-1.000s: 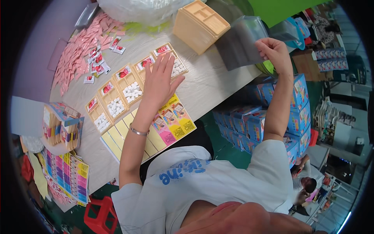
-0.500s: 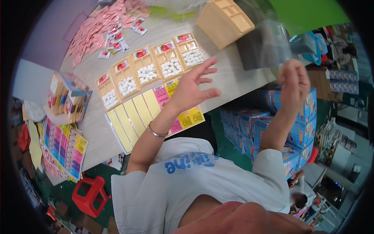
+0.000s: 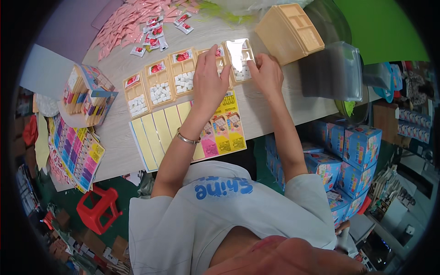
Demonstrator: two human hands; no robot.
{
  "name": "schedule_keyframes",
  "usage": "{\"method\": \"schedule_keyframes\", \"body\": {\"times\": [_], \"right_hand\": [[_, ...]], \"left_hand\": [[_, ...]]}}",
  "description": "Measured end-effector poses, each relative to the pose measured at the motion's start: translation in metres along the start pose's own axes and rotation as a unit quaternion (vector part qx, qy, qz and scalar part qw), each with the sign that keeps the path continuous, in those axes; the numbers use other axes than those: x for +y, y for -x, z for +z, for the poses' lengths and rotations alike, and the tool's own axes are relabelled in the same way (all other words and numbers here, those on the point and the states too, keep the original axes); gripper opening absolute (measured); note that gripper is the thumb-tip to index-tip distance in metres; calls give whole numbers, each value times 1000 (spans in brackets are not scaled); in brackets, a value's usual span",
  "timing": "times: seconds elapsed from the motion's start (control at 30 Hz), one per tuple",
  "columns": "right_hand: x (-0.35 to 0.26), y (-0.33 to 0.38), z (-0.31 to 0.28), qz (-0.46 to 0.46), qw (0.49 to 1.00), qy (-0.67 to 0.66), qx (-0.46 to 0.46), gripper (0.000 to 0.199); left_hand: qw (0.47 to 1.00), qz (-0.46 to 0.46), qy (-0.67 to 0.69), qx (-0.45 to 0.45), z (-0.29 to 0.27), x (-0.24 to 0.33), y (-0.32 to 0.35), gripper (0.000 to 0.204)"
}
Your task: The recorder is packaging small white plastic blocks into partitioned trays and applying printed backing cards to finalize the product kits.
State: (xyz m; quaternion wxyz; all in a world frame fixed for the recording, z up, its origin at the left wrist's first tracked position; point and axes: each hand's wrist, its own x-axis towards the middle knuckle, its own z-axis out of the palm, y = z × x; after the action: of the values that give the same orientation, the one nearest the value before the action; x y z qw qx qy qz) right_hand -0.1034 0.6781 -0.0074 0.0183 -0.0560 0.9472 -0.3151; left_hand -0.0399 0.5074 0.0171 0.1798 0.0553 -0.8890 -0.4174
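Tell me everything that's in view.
table: 1, grey, centre
trays: 5, tan, on table
cubes: many, white, in trays
cover: 1, clear, rightmost tray
sachets: several, red-white, trays and table
packets: many, pink, upper left
tray stack: 1, tan, upper right
containers: 2+, clear, right
sheet: 1+, yellow-pink, below trays
display box: 1, multicoloured, left
boxes: many, blue, lower right
stool: 1, red, lower left
left hand: 1, at fourth tray
right hand: 1, at rightmost tray

The left hand [image 3: 211, 80] blocks most of the fourth tray [image 3: 222, 61], and its forearm hides part of the striped sheet [image 3: 160, 126]. Glare whites out the last tray's [image 3: 247, 53] top beside the right hand [image 3: 268, 75]. Pink packets [image 3: 126, 25] beyond the left hand get cropped up top.
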Motion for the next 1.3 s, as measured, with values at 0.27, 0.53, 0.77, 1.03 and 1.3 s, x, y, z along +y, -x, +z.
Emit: {"method": "schedule_keyframes", "body": {"times": [0.27, 0.53, 0.77, 1.03, 1.3], "right_hand": [[-28, 55, -79, -157, 954, -62, 247, 24], [31, 47, -245, 63, 988, 25, 136, 26], [52, 31, -259, 105, 976, -175, 69, 21], [62, 26, -259, 75, 978, -191, 45, 18], [70, 17, -256, 72, 977, -198, 22, 18]], "left_hand": [[957, 211, -168, -111, 75, -4, -14, 67], [933, 199, -232, -193, 107, 13, -3, 96], [952, 194, -141, -192, 75, 33, 10, 91], [951, 138, 3, -278, -12, 53, 39, 78], [884, 229, -193, -358, -58, -34, 128, 74]]}}
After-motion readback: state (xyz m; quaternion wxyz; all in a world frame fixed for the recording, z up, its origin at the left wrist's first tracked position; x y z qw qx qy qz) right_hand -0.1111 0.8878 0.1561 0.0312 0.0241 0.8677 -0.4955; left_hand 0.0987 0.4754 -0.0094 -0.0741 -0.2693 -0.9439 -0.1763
